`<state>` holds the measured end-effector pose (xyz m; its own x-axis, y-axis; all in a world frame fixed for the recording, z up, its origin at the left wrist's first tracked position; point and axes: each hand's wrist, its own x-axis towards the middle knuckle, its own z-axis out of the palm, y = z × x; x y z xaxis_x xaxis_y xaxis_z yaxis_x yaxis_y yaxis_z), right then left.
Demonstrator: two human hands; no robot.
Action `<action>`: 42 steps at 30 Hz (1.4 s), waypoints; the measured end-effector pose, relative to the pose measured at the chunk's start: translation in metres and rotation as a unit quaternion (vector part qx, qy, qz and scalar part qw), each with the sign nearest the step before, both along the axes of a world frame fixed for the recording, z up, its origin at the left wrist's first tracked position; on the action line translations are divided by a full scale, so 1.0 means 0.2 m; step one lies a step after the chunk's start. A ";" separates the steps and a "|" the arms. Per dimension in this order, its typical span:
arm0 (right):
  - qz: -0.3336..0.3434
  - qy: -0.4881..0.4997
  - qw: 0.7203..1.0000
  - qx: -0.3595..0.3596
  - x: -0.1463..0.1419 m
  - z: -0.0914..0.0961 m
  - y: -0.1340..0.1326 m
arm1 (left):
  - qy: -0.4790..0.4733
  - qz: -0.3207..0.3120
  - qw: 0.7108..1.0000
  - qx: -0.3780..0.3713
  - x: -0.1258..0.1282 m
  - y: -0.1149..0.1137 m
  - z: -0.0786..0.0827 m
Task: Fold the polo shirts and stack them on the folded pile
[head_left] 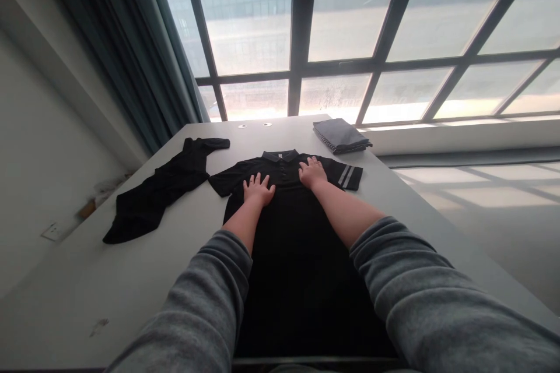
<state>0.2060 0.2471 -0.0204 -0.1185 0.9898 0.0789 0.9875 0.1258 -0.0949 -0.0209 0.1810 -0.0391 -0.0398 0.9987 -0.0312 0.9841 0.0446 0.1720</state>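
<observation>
A black short-sleeved polo shirt (297,256) lies spread face up on the white table, its collar toward the window. Two pale stripes cross its right-hand sleeve. My left hand (259,189) rests flat on the left chest of the shirt, fingers spread. On the other side of the button placket, my right hand (313,173) lies on the upper chest near the shoulder, fingers extended. Neither hand grips the cloth. My forearms cover part of the shirt's sides.
Another black garment (161,189) lies loosely bunched on the table's left side. A stack of folded grey cloth (341,135) sits at the far right corner of the white table (144,291). Beyond stand a large window (336,11) and a dark curtain (126,29).
</observation>
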 end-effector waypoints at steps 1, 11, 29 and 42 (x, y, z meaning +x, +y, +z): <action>0.011 0.010 1.000 -0.005 -0.04 0.00 -0.03 | 0.002 0.001 1.000 -0.002 0.00 0.00 0.00; -0.037 0.035 0.994 -0.101 0.01 -0.05 -0.19 | 0.008 -0.002 1.000 -0.005 0.00 0.00 0.02; -0.048 0.029 0.995 -0.088 0.05 -0.06 -0.15 | 0.045 0.010 0.998 -0.039 -0.04 0.06 0.12; -0.052 0.028 0.994 -0.089 0.06 -0.06 -0.15 | 0.011 -0.017 1.000 -0.017 0.02 0.07 0.02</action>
